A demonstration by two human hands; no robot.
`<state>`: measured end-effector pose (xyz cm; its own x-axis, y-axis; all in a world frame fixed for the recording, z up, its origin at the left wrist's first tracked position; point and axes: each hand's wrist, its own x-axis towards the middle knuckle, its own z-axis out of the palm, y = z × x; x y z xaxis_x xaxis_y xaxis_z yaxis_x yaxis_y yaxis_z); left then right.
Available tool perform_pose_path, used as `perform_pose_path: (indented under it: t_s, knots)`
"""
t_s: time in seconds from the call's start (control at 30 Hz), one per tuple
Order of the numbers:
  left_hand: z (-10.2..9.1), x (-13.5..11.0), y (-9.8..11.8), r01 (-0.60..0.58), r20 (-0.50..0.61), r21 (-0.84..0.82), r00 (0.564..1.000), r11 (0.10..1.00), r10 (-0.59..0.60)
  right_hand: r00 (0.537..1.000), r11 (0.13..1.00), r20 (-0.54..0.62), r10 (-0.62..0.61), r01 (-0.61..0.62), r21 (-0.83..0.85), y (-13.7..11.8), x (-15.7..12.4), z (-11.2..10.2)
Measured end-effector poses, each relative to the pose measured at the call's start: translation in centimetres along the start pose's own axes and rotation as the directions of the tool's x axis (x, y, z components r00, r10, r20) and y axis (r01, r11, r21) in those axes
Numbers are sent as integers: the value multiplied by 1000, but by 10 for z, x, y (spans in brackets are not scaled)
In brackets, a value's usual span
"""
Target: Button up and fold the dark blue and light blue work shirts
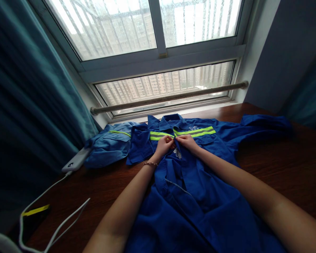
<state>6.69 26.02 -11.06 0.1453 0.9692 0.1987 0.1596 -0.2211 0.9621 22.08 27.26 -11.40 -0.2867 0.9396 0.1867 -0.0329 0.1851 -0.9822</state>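
Observation:
Spread out before me is a blue work jacket (205,182) with a yellow-green reflective stripe (202,131) across its chest and its collar towards the window. My left hand (165,146), with a braided bracelet on the wrist, pinches one front edge just below the stripe. Close beside it, my right hand (187,142) pinches the other front edge between thumb and fingers. The two hands almost meet at the front opening. Whether a button or fastener sits between the fingertips is too small to tell. One sleeve stretches out to the right; the left one lies folded.
A folded lighter blue garment (112,144) lies to the left on the brown wooden table (274,168). Near it is a white power bank or phone (76,160) with a white cable (45,195). Behind are a window rail (171,96) and a teal curtain (28,88).

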Motion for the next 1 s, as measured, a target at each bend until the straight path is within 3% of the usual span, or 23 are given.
perform_pose_path:
  t_s: [0.1, 0.23, 0.33, 0.5, 0.67, 0.83, 0.9, 1.0]
  knots:
    - [0, 0, 13, -2, -24, -94, 1000, 996, -1, 999, 999, -24, -25, 26, 29, -2, 2, -1]
    - [-1, 1, 22, -60, 3, -161, 998, 985, 61, 984, 983, 6, -179, 179, -29, 0, 3, -2]
    - [-2, 4, 12, -28, 7, 61, 1000, 998, 28, 979, 963, -17, -203, 197, -185, 7, 4, -1]
    - [-6, 6, -3, 95, -26, 397, 995, 913, -92, 980, 933, -10, -196, 184, -309, 18, 7, 1]
    - [-8, 4, 4, 70, -53, 728, 998, 682, -45, 960, 880, 54, -274, 273, -389, 19, 7, 3]
    - [-9, 3, 5, 110, -79, 833, 994, 542, -80, 951, 872, 23, -307, 292, -392, 19, 4, 4]
    - [-10, 2, 5, 82, -67, 826, 997, 558, -48, 945, 869, 16, -326, 306, -388, 19, 3, 4]
    - [-9, 0, 9, -32, -41, 732, 995, 681, 92, 939, 867, 19, -343, 325, -379, 16, 2, 4]
